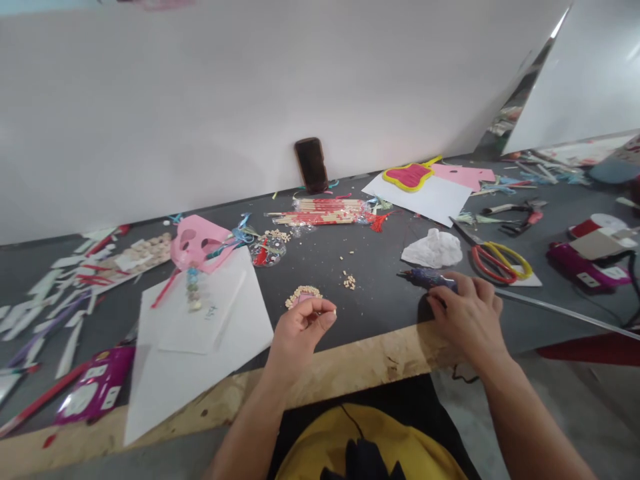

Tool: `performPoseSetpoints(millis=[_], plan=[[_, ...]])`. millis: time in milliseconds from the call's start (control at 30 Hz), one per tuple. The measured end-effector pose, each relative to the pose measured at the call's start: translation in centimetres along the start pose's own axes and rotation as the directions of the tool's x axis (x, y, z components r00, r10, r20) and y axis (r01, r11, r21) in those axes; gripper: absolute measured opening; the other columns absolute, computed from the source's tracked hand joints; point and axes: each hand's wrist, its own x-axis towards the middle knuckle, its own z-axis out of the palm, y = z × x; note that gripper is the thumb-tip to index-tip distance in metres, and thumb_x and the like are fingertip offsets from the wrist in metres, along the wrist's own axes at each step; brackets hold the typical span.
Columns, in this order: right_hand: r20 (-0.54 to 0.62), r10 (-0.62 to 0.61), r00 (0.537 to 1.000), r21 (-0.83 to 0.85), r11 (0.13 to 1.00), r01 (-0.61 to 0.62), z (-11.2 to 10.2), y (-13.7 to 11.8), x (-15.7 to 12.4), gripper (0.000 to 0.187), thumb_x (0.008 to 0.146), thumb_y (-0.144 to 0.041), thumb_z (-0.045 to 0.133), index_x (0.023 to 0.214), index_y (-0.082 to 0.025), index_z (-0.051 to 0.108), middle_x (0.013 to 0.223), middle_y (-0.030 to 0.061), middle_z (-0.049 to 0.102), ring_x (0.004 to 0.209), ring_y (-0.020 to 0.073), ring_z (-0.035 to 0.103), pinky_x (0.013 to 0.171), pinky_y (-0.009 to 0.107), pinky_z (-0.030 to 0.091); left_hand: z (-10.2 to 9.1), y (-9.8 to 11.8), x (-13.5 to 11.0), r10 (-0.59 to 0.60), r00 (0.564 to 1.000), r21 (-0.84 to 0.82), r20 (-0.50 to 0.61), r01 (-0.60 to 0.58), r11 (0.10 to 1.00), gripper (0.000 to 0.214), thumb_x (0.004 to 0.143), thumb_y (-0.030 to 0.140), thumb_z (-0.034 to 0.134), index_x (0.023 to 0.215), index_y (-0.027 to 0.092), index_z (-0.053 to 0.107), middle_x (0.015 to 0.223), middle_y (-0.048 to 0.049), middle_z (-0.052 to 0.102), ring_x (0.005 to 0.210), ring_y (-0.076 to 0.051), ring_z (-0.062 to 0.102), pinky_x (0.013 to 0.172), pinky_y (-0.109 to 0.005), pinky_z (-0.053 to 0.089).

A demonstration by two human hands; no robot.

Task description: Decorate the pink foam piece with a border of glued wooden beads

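Observation:
Near the table's front edge, my left hand (305, 325) is closed, with thumb and index finger pinching a tiny cream bead-like piece (335, 311). Just behind it lies a small pink shape edged with cream pieces (303, 295), partly hidden by the fingers. A small pile of the same cream pieces (349, 281) sits to its right. My right hand (467, 313) closes around a dark blue glue gun (427, 277) lying on the table, its nozzle pointing left. A long clear glue stick (565, 310) extends to the right behind that hand.
Scissors (500, 261) and a crumpled white tissue (434, 249) lie beyond my right hand. Bundled sticks (325, 212) and a leaning phone (311, 165) are at the back. White paper (240, 327) and a pink mask (203, 241) are left; pliers (520, 217) lie right.

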Motion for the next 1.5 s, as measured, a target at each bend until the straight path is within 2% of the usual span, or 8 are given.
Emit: performPoseSetpoints(millis=[133, 267, 400, 500, 733, 900, 1100, 1500], plan=[[-0.067, -0.085, 0.994, 0.215, 0.972, 0.098, -0.4, -2.9, 0.0, 0.017, 0.084, -0.027, 0.055, 0.081, -0.022, 0.071, 0.115, 0.0124, 0.06, 0.106, 0.0341, 0.046, 0.083, 0.052, 0.042, -0.9, -1.1, -0.8, -0.069, 0.997, -0.14, -0.044, 0.062, 0.988, 0.027, 0.072, 0.041, 0.072, 0.086, 0.018, 0.069, 0.08, -0.0021, 0.065, 0.074, -0.014, 0.056, 0.067, -0.024, 0.044], [-0.023, -0.309, 0.951, 0.547, 0.792, 0.271, -0.4, -7.7, -0.3, 0.015, 0.086, -0.022, 0.054, 0.085, -0.023, 0.069, 0.105, 0.0093, 0.063, 0.101, 0.0267, 0.05, 0.087, 0.045, 0.047, -1.3, -1.5, -1.6, -0.103, 0.991, -0.305, -0.085, 0.072, 0.95, 0.027, 0.068, 0.038, 0.077, 0.082, 0.017, 0.068, 0.076, 0.0, 0.064, 0.072, -0.011, 0.054, 0.071, -0.022, 0.043], [0.037, -0.274, 0.961, 0.727, 0.667, 0.162, -0.4, -10.1, 0.0, 0.021, 0.089, -0.02, 0.049, 0.103, -0.022, 0.064, 0.108, 0.0104, 0.063, 0.103, 0.024, 0.054, 0.089, 0.043, 0.048, -1.9, -1.7, -2.8, -0.148, 0.985, -0.415, -0.092, 0.097, 0.905, 0.029, 0.066, 0.038, 0.078, 0.082, 0.016, 0.067, 0.076, 0.0003, 0.063, 0.07, -0.01, 0.053, 0.069, -0.021, 0.041], [0.156, -0.129, 0.979, 0.857, 0.511, -0.069, -1.0, -9.8, 0.7, 0.022, 0.089, -0.027, 0.05, 0.106, -0.022, 0.062, 0.104, 0.0098, 0.063, 0.096, 0.0222, 0.058, 0.086, 0.041, 0.049, -2.2, -2.2, -3.6, -0.14, 0.987, -0.419, -0.08, 0.094, 0.903, 0.028, 0.067, 0.038, 0.076, 0.082, 0.016, 0.067, 0.072, 0.0013, 0.061, 0.065, -0.009, 0.051, 0.065, -0.021, 0.04], [0.306, -0.023, 0.952, 0.923, 0.25, -0.291, -1.2, -9.8, 0.3, 0.034, 0.088, -0.047, 0.051, 0.107, -0.021, 0.06, 0.097, 0.006, 0.065, 0.088, 0.0172, 0.062, 0.081, 0.036, 0.053, 0.1, -3.7, -4.9, 0.152, 0.987, 0.015, -0.043, -0.152, 0.988, 0.017, 0.082, 0.034, 0.059, 0.086, 0.019, 0.064, 0.081, -0.0019, 0.066, 0.073, -0.015, 0.059, 0.069, -0.026, 0.045], [0.363, 0.063, 0.93, 0.926, 0.085, -0.368, -0.1, -10.6, -1.7, 0.035, 0.087, -0.053, 0.051, 0.104, -0.023, 0.059, 0.096, 0.0053, 0.066, 0.085, 0.0164, 0.064, 0.081, 0.037, 0.055, 2.8, -3.9, -4.3, 0.462, 0.849, 0.422, 0.257, -0.529, 0.736, 0.012, 0.087, 0.019, 0.052, 0.09, 0.021, 0.064, 0.098, -0.0058, 0.07, 0.095, -0.021, 0.061, 0.086, -0.033, 0.044], [0.388, 0.095, 0.917, 0.921, -0.067, -0.383, 1.0, -9.8, -2.5, 0.032, 0.087, -0.052, 0.049, 0.101, -0.025, 0.058, 0.094, 0.0053, 0.068, 0.088, 0.0184, 0.066, 0.084, 0.04, 0.054, 4.9, -3.5, -1.5, 0.534, 0.763, 0.46, 0.364, -0.646, 0.609, 0.011, 0.087, 0.016, 0.054, 0.091, 0.02, 0.063, 0.104, -0.0076, 0.07, 0.11, -0.022, 0.058, 0.096, -0.036, 0.038], [0.455, 0.099, 0.885, 0.865, -0.285, -0.413, 0.7, -8.9, -3.0, 0.031, 0.084, -0.051, 0.055, 0.101, -0.026, 0.062, 0.102, 0.0042, 0.068, 0.104, 0.0192, 0.063, 0.097, 0.04, 0.048, 5.7, -3.9, -0.3, 0.442, 0.762, 0.578, 0.472, -0.647, 0.498, 0.014, 0.092, 0.02, 0.046, 0.096, 0.019, 0.059, 0.111, -0.0075, 0.068, 0.113, -0.02, 0.057, 0.107, -0.044, 0.026]])
